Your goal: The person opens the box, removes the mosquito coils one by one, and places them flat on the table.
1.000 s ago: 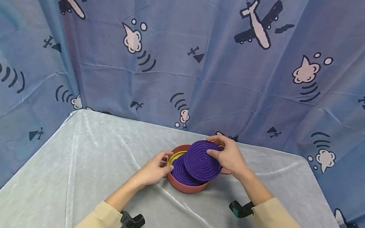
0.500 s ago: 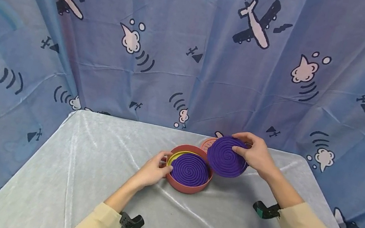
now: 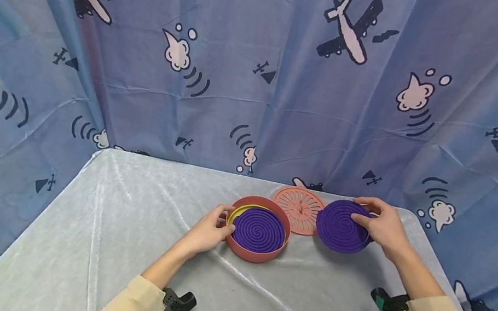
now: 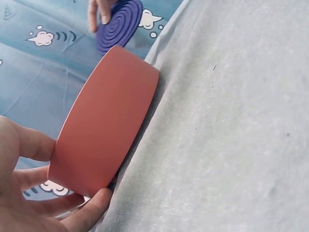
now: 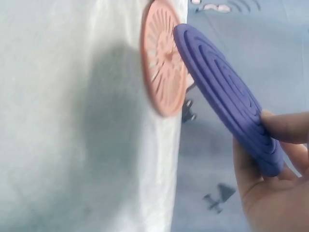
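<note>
My right hand (image 3: pixel 385 229) pinches a purple spiral coaster (image 3: pixel 341 227) by its right edge, thumb on the ridged face. In the right wrist view the coaster (image 5: pixel 222 92) is tilted above the cloth, apart from it. A round terracotta-coloured container (image 3: pixel 253 257) stands upright on the table, its smooth side wall (image 4: pixel 104 121) filling much of the left wrist view. Inside it lies another purple spiral coaster (image 3: pixel 258 230), and a yellow rim (image 3: pixel 236 212) shows along the back left. My left hand (image 3: pixel 207 230) grips the container's left side, thumb near the front and fingers behind.
A flat coral disc (image 3: pixel 291 210) with radial slots and a small central knob lies behind and right of the container. Pale grey cloth (image 3: pixel 160 206) covers the table, and a blue printed curtain (image 3: pixel 220 89) hangs at its back edge.
My right hand has carried the purple coaster rightward from over the container, uncovering the coaster inside and most of the coral disc. My left hand stays at the container's side.
</note>
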The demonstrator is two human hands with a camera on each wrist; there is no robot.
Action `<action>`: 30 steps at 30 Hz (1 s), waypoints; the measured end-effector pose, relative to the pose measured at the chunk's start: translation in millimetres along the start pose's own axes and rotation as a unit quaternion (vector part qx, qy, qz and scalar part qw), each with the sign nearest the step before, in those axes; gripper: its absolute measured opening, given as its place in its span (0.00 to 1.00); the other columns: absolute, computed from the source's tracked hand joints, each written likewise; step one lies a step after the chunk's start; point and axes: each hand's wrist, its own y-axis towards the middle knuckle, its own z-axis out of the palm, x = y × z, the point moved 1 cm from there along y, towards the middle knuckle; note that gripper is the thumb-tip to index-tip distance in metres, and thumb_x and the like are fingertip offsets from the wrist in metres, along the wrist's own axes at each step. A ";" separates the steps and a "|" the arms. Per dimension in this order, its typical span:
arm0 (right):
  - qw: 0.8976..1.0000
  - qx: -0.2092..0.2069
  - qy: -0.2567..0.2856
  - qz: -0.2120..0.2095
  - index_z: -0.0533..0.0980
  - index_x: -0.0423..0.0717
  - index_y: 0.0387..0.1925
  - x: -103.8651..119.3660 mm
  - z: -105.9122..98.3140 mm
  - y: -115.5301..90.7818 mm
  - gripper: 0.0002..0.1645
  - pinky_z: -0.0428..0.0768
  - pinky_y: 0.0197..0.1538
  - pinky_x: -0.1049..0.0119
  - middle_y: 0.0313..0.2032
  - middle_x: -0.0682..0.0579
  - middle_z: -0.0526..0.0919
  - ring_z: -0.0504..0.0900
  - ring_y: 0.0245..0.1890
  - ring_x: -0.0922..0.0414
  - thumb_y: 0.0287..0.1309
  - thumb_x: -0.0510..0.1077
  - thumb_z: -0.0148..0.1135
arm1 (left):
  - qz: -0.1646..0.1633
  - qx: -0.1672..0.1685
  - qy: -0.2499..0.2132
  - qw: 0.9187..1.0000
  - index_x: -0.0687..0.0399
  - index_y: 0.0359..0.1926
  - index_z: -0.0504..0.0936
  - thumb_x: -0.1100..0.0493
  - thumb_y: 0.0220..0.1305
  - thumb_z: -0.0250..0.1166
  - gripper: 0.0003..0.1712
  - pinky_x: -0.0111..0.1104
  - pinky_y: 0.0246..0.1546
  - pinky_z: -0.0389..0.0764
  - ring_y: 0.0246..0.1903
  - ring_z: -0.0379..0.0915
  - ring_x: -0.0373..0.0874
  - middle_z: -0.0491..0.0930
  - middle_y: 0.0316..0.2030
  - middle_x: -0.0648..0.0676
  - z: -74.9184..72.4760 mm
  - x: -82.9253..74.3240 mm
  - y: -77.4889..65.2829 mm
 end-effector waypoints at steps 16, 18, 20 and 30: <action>0.997 -0.020 0.002 0.077 0.69 0.29 0.66 -80.6 7.9 -3.1 0.30 0.75 0.37 0.75 0.53 0.33 0.75 0.74 0.45 0.52 0.66 0.38 0.63 | -0.001 -0.002 0.004 1.000 0.57 0.71 0.68 0.59 0.73 0.61 0.28 0.41 0.46 0.83 0.55 0.74 0.55 0.72 0.60 0.63 -1.6 1.3 -0.2; 0.997 -0.021 -0.010 0.073 0.69 0.28 0.65 -85.9 9.9 -4.0 0.29 0.73 0.37 0.74 0.52 0.33 0.74 0.74 0.46 0.49 0.66 0.38 0.63 | -0.003 -0.002 0.006 1.000 0.56 0.71 0.68 0.59 0.73 0.60 0.28 0.42 0.47 0.83 0.55 0.74 0.55 0.72 0.61 0.63 -1.4 2.1 0.0; 0.997 -0.022 -0.022 0.066 0.70 0.27 0.64 -89.5 11.0 -5.1 0.29 0.72 0.37 0.74 0.52 0.32 0.74 0.73 0.47 0.47 0.66 0.38 0.63 | -0.006 -0.003 0.007 1.000 0.55 0.71 0.68 0.58 0.73 0.60 0.28 0.41 0.47 0.83 0.56 0.74 0.55 0.72 0.61 0.62 -1.0 2.3 0.3; 0.996 -0.048 -0.066 0.045 0.71 0.25 0.60 -96.4 7.4 -6.9 0.26 0.76 0.37 0.71 0.51 0.27 0.78 0.79 0.48 0.37 0.65 0.36 0.63 | 0.002 -0.007 0.005 1.000 0.57 0.70 0.69 0.59 0.72 0.61 0.28 0.42 0.47 0.83 0.54 0.75 0.55 0.73 0.59 0.63 -1.3 2.4 1.6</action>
